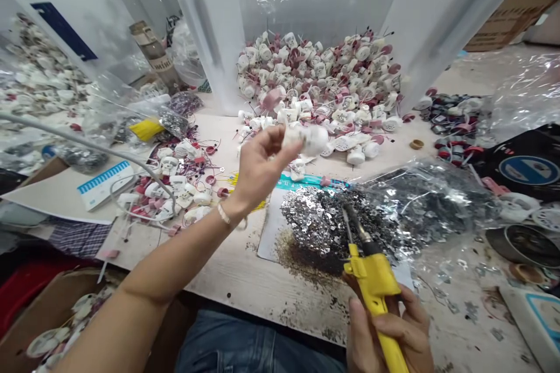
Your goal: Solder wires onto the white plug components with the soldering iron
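Note:
My left hand (261,162) is closed on a white plastic part (311,140), which is smeared by motion, so its details do not show. It is held up over the table, just before a heap of white and pink plastic parts (324,76). In my right hand (394,326) is a yellow soldering iron (378,288) with a trigger-like body, gripped by its handle. Its metal tip points away from me, over a pile of small silver and dark metal pieces (312,215) on a white sheet.
A clear plastic bag (437,198) of dark pieces lies right of the pile. More plastic parts with wires (175,186) lie at left, beneath a grey cable (83,139). A round tin (525,245) stands at the right. Dark crumbs cover the table's front. A carton of parts (56,332) sits lower left.

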`<state>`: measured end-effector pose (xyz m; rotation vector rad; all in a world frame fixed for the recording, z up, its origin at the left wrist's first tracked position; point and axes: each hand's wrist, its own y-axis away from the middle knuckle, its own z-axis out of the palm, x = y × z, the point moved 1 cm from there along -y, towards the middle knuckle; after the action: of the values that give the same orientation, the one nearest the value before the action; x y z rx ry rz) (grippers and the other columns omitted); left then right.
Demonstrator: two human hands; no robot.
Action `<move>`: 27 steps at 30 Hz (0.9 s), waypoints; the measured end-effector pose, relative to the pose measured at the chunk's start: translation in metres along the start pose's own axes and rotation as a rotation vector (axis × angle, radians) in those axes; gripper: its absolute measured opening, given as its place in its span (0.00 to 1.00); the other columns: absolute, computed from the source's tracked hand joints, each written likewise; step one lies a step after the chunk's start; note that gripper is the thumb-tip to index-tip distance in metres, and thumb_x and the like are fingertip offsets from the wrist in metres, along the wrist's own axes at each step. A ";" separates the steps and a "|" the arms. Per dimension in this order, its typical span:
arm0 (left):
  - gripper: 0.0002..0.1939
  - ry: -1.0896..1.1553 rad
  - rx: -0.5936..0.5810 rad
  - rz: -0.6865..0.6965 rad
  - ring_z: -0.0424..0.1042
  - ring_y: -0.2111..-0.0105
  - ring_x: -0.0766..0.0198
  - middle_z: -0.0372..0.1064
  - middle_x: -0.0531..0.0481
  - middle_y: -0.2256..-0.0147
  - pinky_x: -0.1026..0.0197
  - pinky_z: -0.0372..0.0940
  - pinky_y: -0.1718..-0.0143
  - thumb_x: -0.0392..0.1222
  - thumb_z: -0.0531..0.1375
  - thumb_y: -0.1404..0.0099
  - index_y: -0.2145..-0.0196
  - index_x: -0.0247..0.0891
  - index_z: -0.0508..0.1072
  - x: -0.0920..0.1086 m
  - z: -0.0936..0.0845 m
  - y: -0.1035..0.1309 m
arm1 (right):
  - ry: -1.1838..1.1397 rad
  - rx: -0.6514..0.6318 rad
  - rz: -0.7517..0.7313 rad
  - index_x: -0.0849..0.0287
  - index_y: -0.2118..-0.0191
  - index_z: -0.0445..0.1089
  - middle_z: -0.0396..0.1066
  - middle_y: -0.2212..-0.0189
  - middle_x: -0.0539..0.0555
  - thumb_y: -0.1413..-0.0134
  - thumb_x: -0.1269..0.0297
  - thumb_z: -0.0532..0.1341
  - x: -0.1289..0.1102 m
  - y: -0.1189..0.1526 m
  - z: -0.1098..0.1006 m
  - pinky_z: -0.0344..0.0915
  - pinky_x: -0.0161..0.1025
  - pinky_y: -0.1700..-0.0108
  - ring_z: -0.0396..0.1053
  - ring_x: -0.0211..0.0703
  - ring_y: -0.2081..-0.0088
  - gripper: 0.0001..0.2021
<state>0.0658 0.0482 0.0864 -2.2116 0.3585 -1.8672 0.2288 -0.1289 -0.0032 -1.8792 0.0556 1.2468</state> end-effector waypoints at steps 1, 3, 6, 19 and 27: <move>0.06 0.010 -0.063 -0.056 0.70 0.70 0.67 0.70 0.50 0.68 0.62 0.66 0.69 0.43 0.61 0.38 0.64 0.39 0.73 0.004 -0.002 0.023 | -0.093 0.025 0.054 0.58 0.70 0.60 0.65 0.54 0.55 0.57 0.80 0.66 -0.004 0.000 0.005 0.74 0.37 0.60 0.63 0.47 0.43 0.14; 0.05 -0.018 -0.112 -0.126 0.69 0.70 0.66 0.70 0.51 0.71 0.62 0.67 0.67 0.42 0.64 0.42 0.68 0.39 0.73 0.008 -0.007 0.071 | -0.291 0.035 0.170 0.57 0.66 0.60 0.59 0.46 0.56 0.57 0.79 0.65 -0.012 0.001 0.016 0.75 0.45 0.55 0.60 0.51 0.40 0.16; 0.11 -0.016 -0.164 -0.205 0.70 0.70 0.65 0.72 0.50 0.70 0.62 0.68 0.65 0.42 0.67 0.45 0.65 0.37 0.74 0.002 -0.014 0.132 | -0.349 -0.054 0.226 0.57 0.65 0.59 0.55 0.44 0.56 0.57 0.78 0.66 -0.021 0.006 0.029 0.75 0.45 0.56 0.66 0.47 0.45 0.17; 0.08 -0.753 -0.493 -0.188 0.71 0.63 0.57 0.75 0.46 0.64 0.54 0.64 0.59 0.38 0.55 0.33 0.61 0.38 0.75 -0.014 -0.064 0.171 | 0.115 -0.390 -0.216 0.59 0.68 0.66 0.61 0.50 0.57 0.52 0.75 0.66 0.005 0.005 0.022 0.75 0.37 0.58 0.70 0.41 0.53 0.08; 0.03 -0.757 -0.813 -0.105 0.67 0.61 0.59 0.71 0.49 0.64 0.54 0.60 0.57 0.34 0.57 0.35 0.66 0.38 0.70 -0.009 -0.046 0.198 | 0.085 -0.288 -0.091 0.58 0.71 0.65 0.62 0.50 0.55 0.54 0.76 0.67 -0.002 0.010 0.004 0.75 0.34 0.61 0.71 0.40 0.53 0.10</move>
<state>0.0106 -0.1360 0.0212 -3.2749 0.9686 -0.8121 0.2201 -0.1335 -0.0081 -2.1560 -0.1714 1.1604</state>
